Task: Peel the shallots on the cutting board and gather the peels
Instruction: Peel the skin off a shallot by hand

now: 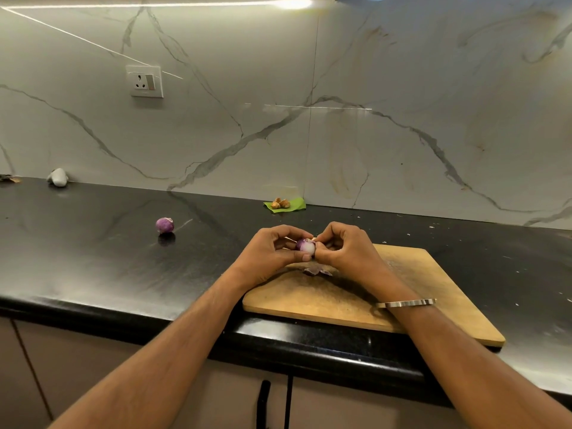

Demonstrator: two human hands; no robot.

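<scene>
A small purple-and-white shallot [305, 246] is held above the wooden cutting board [427, 292], pinched between both hands. My left hand [272, 253] grips it from the left. My right hand [343, 249] closes on its right side, fingertips at the skin near the top. A few purple peels [317, 270] lie on the board just under the hands. A second purple shallot [164, 225] sits alone on the black counter, well to the left of the board.
The black counter [93, 258] runs along a marble wall. A green leaf with small brown pieces [283, 204] lies at the back. A pale object [58, 177] rests far left. A wall socket [145, 81] hangs above. Cabinet handles [263, 404] show below the counter edge.
</scene>
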